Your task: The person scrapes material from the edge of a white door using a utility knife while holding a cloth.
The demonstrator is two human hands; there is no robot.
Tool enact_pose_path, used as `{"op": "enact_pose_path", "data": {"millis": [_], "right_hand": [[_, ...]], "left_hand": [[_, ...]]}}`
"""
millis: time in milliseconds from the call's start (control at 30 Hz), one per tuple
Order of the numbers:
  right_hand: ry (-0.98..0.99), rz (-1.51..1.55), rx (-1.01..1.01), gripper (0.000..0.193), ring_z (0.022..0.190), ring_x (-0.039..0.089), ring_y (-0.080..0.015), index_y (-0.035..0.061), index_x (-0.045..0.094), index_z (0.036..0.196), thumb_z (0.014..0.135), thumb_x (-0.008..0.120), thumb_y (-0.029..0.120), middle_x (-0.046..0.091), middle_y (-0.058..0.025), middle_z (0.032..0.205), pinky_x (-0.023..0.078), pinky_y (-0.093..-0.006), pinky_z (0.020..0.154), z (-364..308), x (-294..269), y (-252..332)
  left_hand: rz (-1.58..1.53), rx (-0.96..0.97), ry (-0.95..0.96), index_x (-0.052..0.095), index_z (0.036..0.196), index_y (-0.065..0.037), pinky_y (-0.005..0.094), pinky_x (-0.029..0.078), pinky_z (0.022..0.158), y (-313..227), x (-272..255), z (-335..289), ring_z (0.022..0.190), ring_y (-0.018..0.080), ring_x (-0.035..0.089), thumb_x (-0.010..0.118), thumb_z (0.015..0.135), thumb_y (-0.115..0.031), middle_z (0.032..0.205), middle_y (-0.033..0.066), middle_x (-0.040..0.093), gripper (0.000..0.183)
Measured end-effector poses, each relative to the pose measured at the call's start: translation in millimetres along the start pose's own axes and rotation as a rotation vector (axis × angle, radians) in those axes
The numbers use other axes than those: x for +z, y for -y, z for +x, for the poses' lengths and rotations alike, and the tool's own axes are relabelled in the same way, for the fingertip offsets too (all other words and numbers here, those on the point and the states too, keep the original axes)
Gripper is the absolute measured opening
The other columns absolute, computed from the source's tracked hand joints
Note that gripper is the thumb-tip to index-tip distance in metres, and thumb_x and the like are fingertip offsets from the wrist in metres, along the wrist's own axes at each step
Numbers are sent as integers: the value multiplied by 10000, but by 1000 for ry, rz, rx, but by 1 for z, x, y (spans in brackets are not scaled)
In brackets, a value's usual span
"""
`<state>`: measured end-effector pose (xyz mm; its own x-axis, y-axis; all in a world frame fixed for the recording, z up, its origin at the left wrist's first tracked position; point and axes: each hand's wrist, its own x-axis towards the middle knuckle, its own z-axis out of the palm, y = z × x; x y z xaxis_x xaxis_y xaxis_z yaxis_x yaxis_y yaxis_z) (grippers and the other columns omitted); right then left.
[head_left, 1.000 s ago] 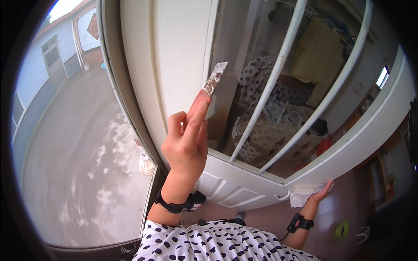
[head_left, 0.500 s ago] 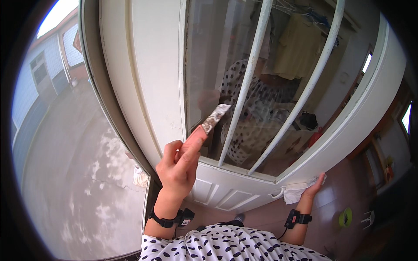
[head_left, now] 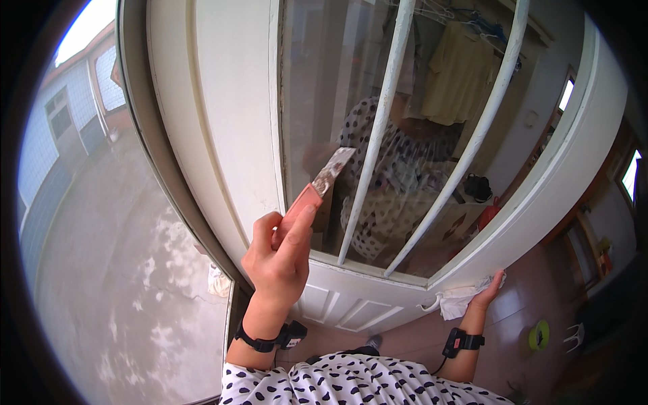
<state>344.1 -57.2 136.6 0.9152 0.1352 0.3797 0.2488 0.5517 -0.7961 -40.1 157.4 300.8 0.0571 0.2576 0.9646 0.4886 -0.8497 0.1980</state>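
Note:
My left hand [head_left: 275,263] grips the pinkish-red handle of a scraper [head_left: 301,206], its fingers wrapped round it. The scraper's flat metal blade is stained brown and white and points up and right. Its tip lies over the glass pane [head_left: 314,101] of a white door, left of the nearer white bar [head_left: 375,145]. Whether the tip touches the glass, I cannot tell. At the door's right edge, beside the handle [head_left: 430,303], my right hand [head_left: 487,295] holds a white cloth [head_left: 459,302] against the door. Most of its fingers are hidden.
A second white bar [head_left: 466,138] crosses the pane. Left of the door frame [head_left: 138,88] lies a paved yard [head_left: 121,270], with a white bag [head_left: 219,281] near the threshold. On the tiled floor at right are a green basin [head_left: 538,335] and a white stool [head_left: 574,336].
The scraper's blade has swung slightly upward and stands steeper over the glass. My right hand stays at the door edge with the cloth.

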Motion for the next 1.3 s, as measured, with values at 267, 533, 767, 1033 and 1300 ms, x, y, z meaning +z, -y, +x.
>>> {"op": "enact_pose_path", "data": {"millis": [267,533,767,1033,1300], "right_hand": [[-80,-16,-7,482,1080,512,-213,-2,499,1214,929,470,386,533,-93,1193,396,-340,935,1,5,7],[-1,-34,-33,507,1116,500,-206,4,495,1248,927,486,397,526,-79,1227,378,-324,966,7,-4,26],[-31,3,-8,524,1129,495,-212,-6,483,1265,918,509,385,518,-87,1246,373,-327,976,2,-2,37],[-13,31,-29,445,1086,508,-215,-7,493,1216,937,456,337,533,-103,1192,390,-344,937,12,-5,41],[-25,-27,-66,435,1091,509,-211,-11,495,1217,936,472,320,538,-100,1191,386,-341,949,10,-19,49]], "left_hand": [[78,142,-100,675,1097,-186,260,464,489,-35,12,68,601,159,570,698,673,-2,853,64,517,463],[104,108,-84,676,1088,-170,257,453,491,-56,-5,72,612,164,572,682,696,-11,845,63,516,423],[119,171,-176,671,1086,-186,258,440,479,-67,-4,115,601,151,566,673,696,-5,827,41,499,430],[161,186,-245,667,1091,-210,263,434,472,-85,1,137,594,154,565,659,723,-15,824,34,504,416],[125,173,-269,654,1111,-234,285,436,483,-101,3,157,603,162,557,654,755,-31,820,26,508,410]]}}
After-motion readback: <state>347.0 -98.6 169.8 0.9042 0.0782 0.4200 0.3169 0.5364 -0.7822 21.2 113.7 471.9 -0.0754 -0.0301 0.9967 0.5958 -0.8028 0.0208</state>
